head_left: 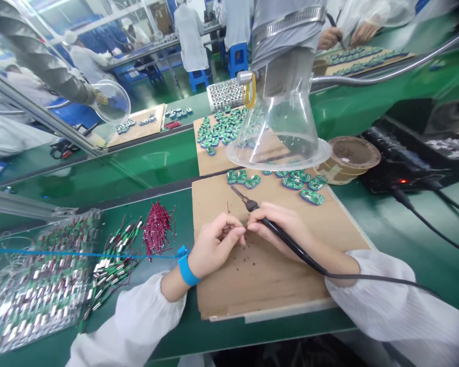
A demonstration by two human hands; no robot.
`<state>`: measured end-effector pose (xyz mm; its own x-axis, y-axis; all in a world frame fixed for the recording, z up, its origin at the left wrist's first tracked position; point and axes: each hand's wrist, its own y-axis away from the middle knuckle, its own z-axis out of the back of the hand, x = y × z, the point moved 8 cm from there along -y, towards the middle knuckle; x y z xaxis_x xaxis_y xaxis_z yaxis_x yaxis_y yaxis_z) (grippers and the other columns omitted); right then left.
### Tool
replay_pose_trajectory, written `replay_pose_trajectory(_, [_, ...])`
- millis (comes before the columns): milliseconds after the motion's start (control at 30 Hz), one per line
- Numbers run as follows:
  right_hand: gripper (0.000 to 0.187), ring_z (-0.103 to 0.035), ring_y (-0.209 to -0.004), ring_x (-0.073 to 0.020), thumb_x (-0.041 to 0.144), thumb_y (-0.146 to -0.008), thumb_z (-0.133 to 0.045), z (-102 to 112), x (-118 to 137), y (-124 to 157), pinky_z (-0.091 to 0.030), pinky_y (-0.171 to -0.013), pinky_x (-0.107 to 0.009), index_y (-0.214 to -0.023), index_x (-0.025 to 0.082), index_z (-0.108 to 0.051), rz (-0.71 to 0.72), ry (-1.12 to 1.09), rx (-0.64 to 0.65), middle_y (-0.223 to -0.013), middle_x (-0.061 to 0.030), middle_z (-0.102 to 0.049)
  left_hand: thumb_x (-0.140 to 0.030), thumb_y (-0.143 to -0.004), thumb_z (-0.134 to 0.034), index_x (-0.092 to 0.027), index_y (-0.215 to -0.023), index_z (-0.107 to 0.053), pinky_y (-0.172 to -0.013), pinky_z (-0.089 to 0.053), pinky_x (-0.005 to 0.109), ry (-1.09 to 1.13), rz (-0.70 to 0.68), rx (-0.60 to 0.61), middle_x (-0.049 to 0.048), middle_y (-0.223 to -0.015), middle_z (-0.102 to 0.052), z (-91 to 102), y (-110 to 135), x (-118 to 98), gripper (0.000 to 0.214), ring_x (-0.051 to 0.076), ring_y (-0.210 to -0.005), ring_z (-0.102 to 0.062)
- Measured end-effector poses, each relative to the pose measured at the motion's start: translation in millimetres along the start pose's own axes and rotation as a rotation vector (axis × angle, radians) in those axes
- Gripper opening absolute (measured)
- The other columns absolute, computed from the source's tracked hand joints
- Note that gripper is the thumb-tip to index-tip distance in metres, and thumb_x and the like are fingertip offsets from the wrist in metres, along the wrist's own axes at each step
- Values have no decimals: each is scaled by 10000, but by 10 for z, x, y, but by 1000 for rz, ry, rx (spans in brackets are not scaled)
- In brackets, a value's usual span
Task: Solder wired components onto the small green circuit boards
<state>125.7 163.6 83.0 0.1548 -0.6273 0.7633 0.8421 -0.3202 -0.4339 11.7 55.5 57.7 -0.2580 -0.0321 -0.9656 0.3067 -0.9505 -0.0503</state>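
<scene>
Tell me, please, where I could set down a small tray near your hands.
Bare cardboard lies below your left hand and right hand; green bench lies bare right of the sheet. Wired parts crowd the left, circuit boards the sheet's far edge.

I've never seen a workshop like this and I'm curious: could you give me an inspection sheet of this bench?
Surface: brown cardboard sheet on a green bench, with dark specks on it.
Job's things: slim black soldering iron; small green circuit boards lying beyond it.
Clutter: red-wired parts and silver-and-green wired parts in heaps at left.
Hands: right hand grips the iron; left hand, wearing a blue wrist strap, pinches something hidden near the tip.
Cables: black iron cord trailing right.
Surroundings: clear plastic funnel-shaped hood overhead; white-coated co-worker beyond.
</scene>
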Motion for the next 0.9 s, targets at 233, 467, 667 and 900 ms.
replay_pose_trajectory(233, [68,-570,-723,-134,275,-1011,-626,-32,2,24,-453,-689,-247,-972,223,-647,37,16,7,-818,-1,-589,-439,-979,-656,-174,-913,-619,-572,-460,221,135,77,-22,33,-755,-727,8,-1,65,276,95,-573,-582])
replay_pose_trajectory(467, [34,-558,-716,-135,237,-1003,-609,-33,1,10,-451,-678,-252,-985,227,-636,54,32,-6,-815,2,-575,-446,-968,-663,-183,-907,-648,-594,-489,231,77,33,-74,32,-767,-728,43,0,-7,270,103,-592,-589])
replay_pose_trajectory(667, [78,-526,-678,-132,216,-992,-603,52,30,-14,-435,-656,-260,-918,218,-625,30,49,-72,-777,9,-539,-451,-965,-662,-181,-900,-660,-644,-524,242,62,61,-124,33,-759,-719,71,1,55,278,127,-656,-644])
replay_pose_trajectory(900, [95,-575,-727,-132,286,-1020,-592,23,-58,-11,-458,-705,-256,-964,223,-635,-67,27,-31,-837,0,-602,-387,-995,-630,-189,-925,-659,-687,-520,251,-25,20,-62,25,-768,-715,34,-2,41,212,140,-702,-666])
